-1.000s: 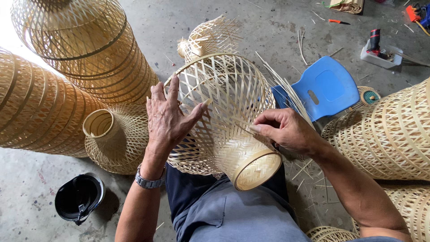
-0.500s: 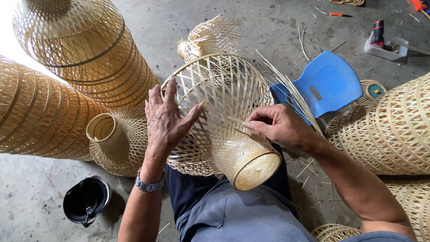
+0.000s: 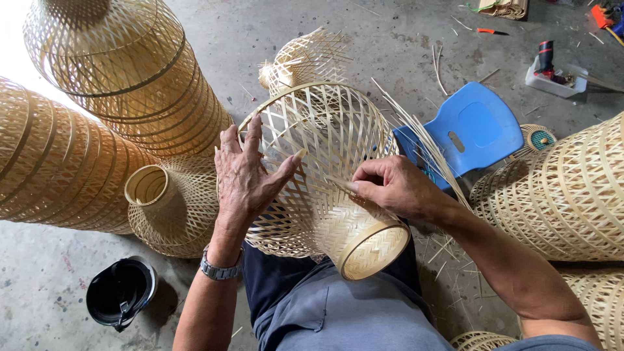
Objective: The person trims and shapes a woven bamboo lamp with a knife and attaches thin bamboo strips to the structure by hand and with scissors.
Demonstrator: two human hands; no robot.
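The left hand (image 3: 246, 174) lies flat and open, palm down, fingers spread and pointing away from the body, thumb stretched out to the right. A metal wristwatch sits on its wrist, and the bare forearm runs down toward the lower edge of view. The right hand (image 3: 394, 187) is curled, fingertips pinched together and pointing left, its bare forearm angling down to the right.
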